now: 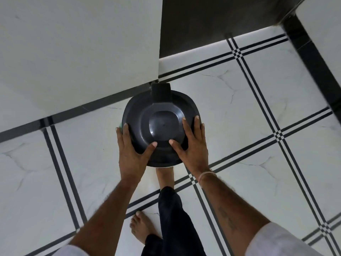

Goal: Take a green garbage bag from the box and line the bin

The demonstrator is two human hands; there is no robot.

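A dark grey bin [160, 108] with a domed lid stands on the tiled floor against the foot of a white wall. A sliver of green bag [120, 126] peeks out at the lid's left edge. My left hand [133, 146] lies on the lid's left front, fingers wrapped over the rim and thumb on top. My right hand [191, 143] rests on the lid's right front in the same way, thumb pointing inward. The lid's hinge tab [160, 92] points toward the wall. No box shows in the head view.
A white wall [79, 52] fills the upper left, with a dark doorway [212, 24] beyond it. The floor [239, 117] is white marble tile with black stripes. My bare feet [142, 228] and a dark trouser leg stand just behind the bin.
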